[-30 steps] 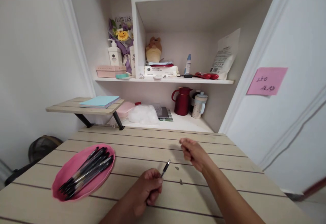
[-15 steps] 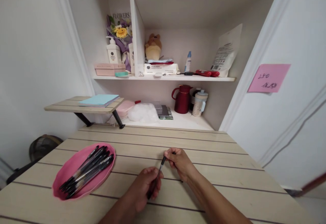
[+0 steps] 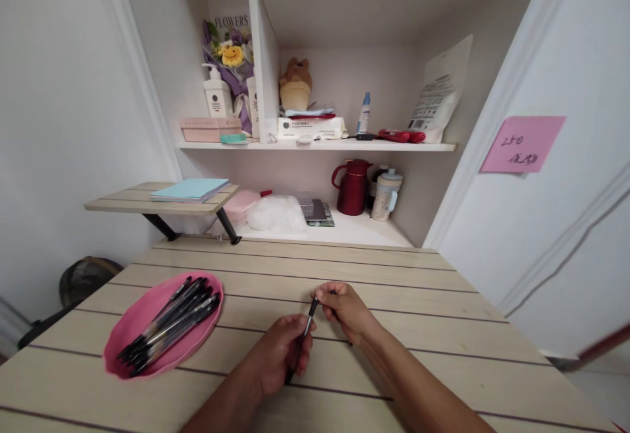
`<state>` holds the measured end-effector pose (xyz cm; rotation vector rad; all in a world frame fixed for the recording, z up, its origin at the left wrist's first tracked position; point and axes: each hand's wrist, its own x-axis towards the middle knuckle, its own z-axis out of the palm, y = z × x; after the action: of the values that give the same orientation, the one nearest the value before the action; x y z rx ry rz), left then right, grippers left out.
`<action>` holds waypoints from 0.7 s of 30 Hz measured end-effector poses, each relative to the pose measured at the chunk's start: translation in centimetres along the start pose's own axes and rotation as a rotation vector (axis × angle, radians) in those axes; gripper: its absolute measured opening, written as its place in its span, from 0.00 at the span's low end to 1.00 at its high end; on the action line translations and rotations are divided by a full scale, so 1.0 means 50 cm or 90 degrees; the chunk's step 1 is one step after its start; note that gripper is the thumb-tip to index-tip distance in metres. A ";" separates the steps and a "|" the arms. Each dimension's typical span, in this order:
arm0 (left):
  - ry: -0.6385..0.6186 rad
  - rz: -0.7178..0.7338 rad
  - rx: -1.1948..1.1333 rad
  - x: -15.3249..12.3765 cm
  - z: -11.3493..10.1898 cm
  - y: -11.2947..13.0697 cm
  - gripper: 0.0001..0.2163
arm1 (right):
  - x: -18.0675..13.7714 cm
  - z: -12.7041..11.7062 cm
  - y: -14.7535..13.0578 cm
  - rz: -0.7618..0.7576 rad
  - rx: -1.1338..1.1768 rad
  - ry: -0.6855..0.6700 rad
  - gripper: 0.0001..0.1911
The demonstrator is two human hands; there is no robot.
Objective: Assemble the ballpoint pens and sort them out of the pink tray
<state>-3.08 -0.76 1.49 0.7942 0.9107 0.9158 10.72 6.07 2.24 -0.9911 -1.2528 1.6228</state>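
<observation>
A slim pen (image 3: 308, 325) with black ends and a clear barrel slants between my hands over the wooden table. My left hand (image 3: 283, 351) is closed around its lower part, with the black lower end poking out beneath the fingers. At the pen's upper end, the thumb and forefinger of my right hand (image 3: 344, 308) are pinched together. Small dark bits show at the right hand's knuckles and under its wrist; what they belong to is hidden. Left of my hands, a pink scalloped tray (image 3: 114, 341) holds several black-capped clear pens (image 3: 172, 321).
A small raised stand (image 3: 118, 198) with blue paper (image 3: 191, 189) on top stands at the table's back left. Behind the table, a white shelf unit (image 3: 315, 147) holds a red jug (image 3: 352, 189), a pale cup (image 3: 386, 197) and a plastic bag (image 3: 276, 214).
The view has tilted slightly downward. Both hands keep nearly the same place and hold on the pen; my right fingertips have shifted a little at its upper end.
</observation>
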 end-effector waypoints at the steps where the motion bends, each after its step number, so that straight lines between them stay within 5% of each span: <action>1: 0.000 0.000 -0.004 0.001 0.000 0.000 0.15 | 0.000 -0.001 0.001 0.000 0.001 -0.002 0.14; 6: 0.011 0.049 0.013 0.009 0.006 0.007 0.13 | -0.003 -0.010 -0.014 -0.017 0.008 -0.014 0.13; 13: -0.116 -0.003 -0.063 0.006 0.017 0.024 0.13 | -0.022 -0.016 -0.061 -0.045 0.018 -0.064 0.13; 21: 0.045 0.091 0.019 0.012 0.033 0.015 0.11 | -0.014 -0.009 -0.034 -0.013 -0.002 -0.013 0.14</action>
<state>-1.62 -0.20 2.63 0.8664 0.9393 1.0629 11.59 5.80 3.88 -0.9630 -1.2763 1.6187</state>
